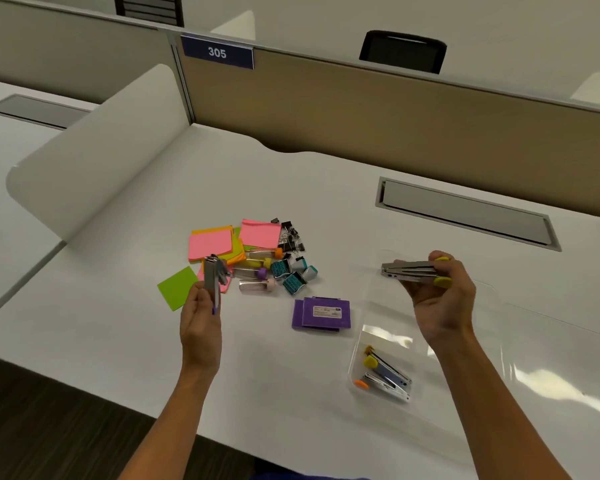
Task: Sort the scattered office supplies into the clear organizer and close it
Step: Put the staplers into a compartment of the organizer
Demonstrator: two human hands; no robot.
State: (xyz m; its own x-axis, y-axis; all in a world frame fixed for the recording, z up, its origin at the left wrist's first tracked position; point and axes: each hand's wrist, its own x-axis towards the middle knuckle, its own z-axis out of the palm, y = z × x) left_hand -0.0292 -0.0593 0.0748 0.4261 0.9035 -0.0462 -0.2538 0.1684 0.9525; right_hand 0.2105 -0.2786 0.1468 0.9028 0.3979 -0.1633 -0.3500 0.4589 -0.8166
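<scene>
My right hand (440,299) grips two metal staplers with yellow ends (409,271), held level above the clear organizer (371,327). In the organizer's near compartment lie staplers with yellow and orange ends (387,374). My left hand (201,317) holds a metal stapler with a purple end (212,277) upright, left of the pile. The pile holds pink, orange and green sticky notes (211,242), black binder clips (290,235), teal binder clips (293,271) and several more staplers (257,271). Two purple staple boxes (323,313) lie between pile and organizer.
The white desk (118,341) ends at a near edge with dark floor below. A tan partition (395,112) closes the back, a white curved divider (94,150) the left. A grey cable flap (465,213) sits at back right. A loose green note (177,287) lies by my left hand.
</scene>
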